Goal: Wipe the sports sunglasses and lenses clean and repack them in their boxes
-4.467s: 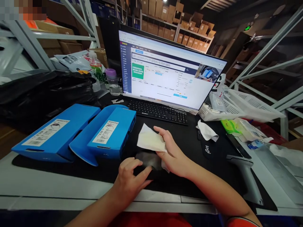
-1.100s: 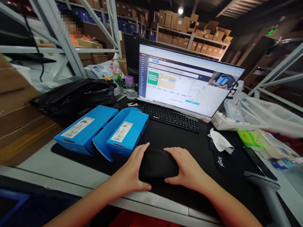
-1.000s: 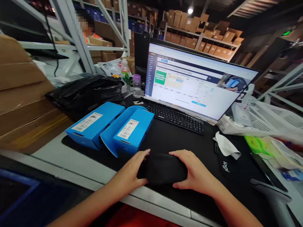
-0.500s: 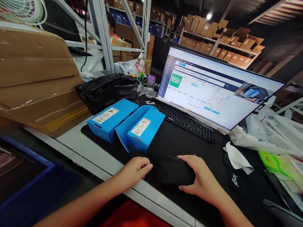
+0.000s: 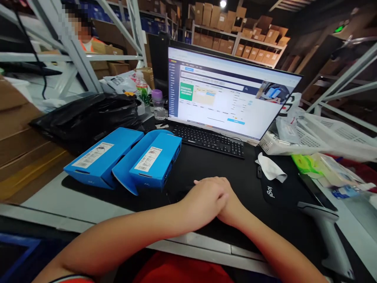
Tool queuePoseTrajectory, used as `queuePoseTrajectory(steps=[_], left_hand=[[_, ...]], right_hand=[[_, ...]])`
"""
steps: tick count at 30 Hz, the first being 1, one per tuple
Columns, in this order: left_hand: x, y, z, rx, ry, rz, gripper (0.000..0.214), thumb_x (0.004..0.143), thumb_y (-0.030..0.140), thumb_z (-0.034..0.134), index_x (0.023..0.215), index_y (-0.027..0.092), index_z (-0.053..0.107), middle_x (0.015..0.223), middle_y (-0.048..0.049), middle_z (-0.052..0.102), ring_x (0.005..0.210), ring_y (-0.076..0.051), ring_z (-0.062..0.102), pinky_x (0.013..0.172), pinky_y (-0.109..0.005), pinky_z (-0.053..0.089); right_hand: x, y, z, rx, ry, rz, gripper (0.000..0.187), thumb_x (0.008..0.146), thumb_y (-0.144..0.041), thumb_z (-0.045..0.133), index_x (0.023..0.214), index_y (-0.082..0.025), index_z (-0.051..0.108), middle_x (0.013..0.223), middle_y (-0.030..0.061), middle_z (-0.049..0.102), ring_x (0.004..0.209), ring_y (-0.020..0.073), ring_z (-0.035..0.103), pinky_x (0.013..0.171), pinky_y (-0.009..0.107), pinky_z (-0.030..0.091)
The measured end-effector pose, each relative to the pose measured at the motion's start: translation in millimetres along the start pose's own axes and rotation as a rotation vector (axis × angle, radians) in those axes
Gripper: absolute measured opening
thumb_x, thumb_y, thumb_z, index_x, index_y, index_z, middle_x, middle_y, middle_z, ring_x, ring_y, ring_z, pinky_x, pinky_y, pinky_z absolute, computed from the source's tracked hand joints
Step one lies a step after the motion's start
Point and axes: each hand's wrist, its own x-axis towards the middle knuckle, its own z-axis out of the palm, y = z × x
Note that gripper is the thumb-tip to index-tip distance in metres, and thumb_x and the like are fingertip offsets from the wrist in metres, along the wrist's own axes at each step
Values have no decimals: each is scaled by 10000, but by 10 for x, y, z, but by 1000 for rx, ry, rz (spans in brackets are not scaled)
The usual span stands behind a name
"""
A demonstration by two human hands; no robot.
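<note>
My left hand (image 5: pixel 204 202) lies across my right hand (image 5: pixel 231 210), close above the black desk mat (image 5: pixel 232 173). The left fingers are curled, and whatever they close on is hidden. Most of the right fingers are covered by the left hand. Part of a dark, soft-looking thing (image 5: pixel 183 191) shows at the left edge of the hands; the rest is out of sight beneath them. Just beyond the hands, to the left, are a blue box with its flap folded out (image 5: pixel 160 157) and a second blue box (image 5: pixel 104 157), both with white labels.
A keyboard (image 5: pixel 209 143) sits below a lit monitor (image 5: pixel 218 94). At right are a white cloth (image 5: pixel 271 168), a barcode scanner (image 5: pixel 326 232) and a white basket (image 5: pixel 294 145). A black plastic bag (image 5: pixel 94 114) and a purple-capped bottle (image 5: pixel 158 106) stand at left. Someone is behind the rack.
My left hand has moved right, onto my right hand. The black case that my right hand held is now largely hidden. The view has turned to the right.
</note>
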Motion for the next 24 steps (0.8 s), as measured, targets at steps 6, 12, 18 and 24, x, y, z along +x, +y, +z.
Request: queuePoseTrajectory(steps=[6,12,18,24], left_hand=[[-181,-508,-258,228,232,55,418,870,516,610,1109,175,645,1140,-110,689,1066,-270,635,939,-396,482],[-256,-896,-205,250,-85,-263,628,774,468,730,1338,217,614,1363,-92,646,1217,-304,621,1049,-408,463],[-244,-860,-243,26,-103,-273,376,848,446,650,1144,231,738,1160,-53,748,1092,-288,677,986,-364,488],[-195,-761,-235,-570,-191,-324,577,805,490,724,1294,197,638,1245,-107,697,1160,-293,642,1039,-414,467]], right_hand=[[-57,-14,-60,21,92,-125,325,1057,-319,424,1304,-225,613,1364,77,644,1215,224,584,1054,468,399],[-81,-31,-73,-277,192,48,405,1031,-255,398,1349,-129,614,1457,150,555,1240,273,616,1055,483,460],[49,10,-423,-445,-17,498,389,1030,-362,459,1275,-166,689,1054,197,766,739,295,755,596,360,523],[123,-1,-497,-434,170,324,489,1055,-439,357,1079,-151,751,837,155,761,708,271,730,525,318,409]])
